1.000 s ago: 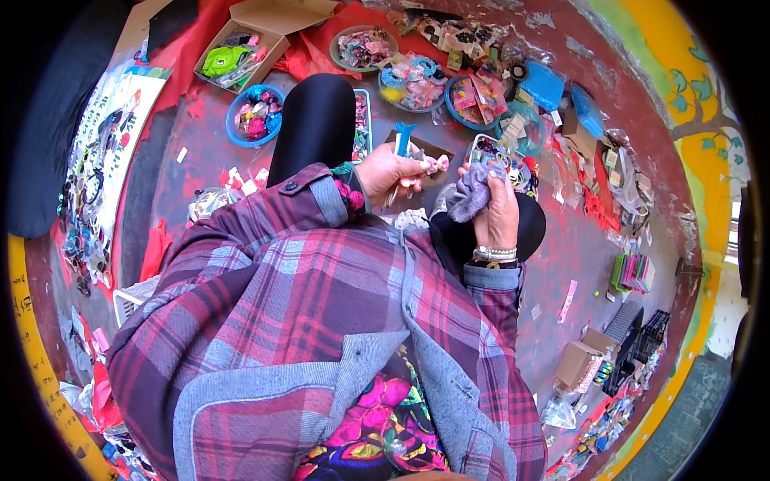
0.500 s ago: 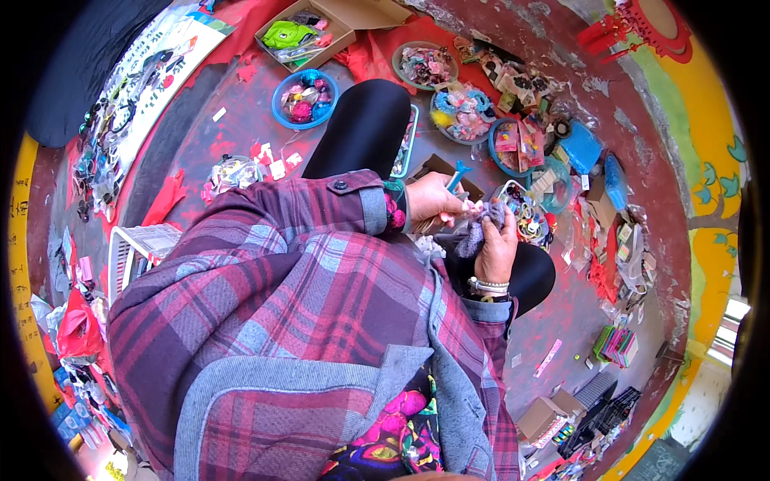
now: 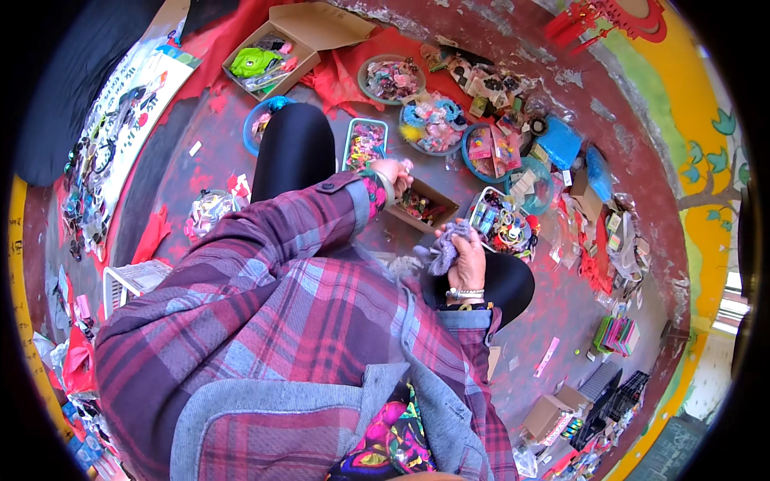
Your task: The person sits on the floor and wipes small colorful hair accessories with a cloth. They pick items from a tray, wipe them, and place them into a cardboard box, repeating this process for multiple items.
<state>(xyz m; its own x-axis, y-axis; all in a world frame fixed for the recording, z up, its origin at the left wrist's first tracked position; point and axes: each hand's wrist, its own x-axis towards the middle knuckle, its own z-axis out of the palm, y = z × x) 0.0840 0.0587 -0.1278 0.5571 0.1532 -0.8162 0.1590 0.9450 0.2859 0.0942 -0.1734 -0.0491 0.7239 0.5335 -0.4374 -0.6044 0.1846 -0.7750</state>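
At the far left, a white sheet (image 3: 164, 76) lies with many small dark accessories on it, and lower down there is a white plastic basket (image 3: 132, 279), partly covered by the plaid sleeve. To the right of these, a clear bag (image 3: 212, 210) of small items rests on the floor. Further up, an open cardboard box (image 3: 321, 24) contains a bright green thing (image 3: 253, 62), and below this box a blue basin (image 3: 248, 135) is partly hidden behind the person's left knee (image 3: 297, 148). Next comes a pale tray (image 3: 347, 146) full of small colourful pieces. Just in front of it is the left hand (image 3: 388, 171); its grip is closed, with a small pink thing (image 3: 407, 165) pinched at the fingertips, and most of this thing is covered. Beside the hand, a little lower, stands a small cardboard box (image 3: 415, 222) with mixed items inside. Then there is the soft purple-grey cloth (image 3: 439, 251), bunched up near the right knee and held in the closed grip of the right hand (image 3: 468, 260), which has bracelets at the wrist. Further right, a white basket (image 3: 486, 195) of coloured bands stands near this hand; beyond it are blue packages (image 3: 561, 143) and, lower, a pink and green stack (image 3: 616, 335).
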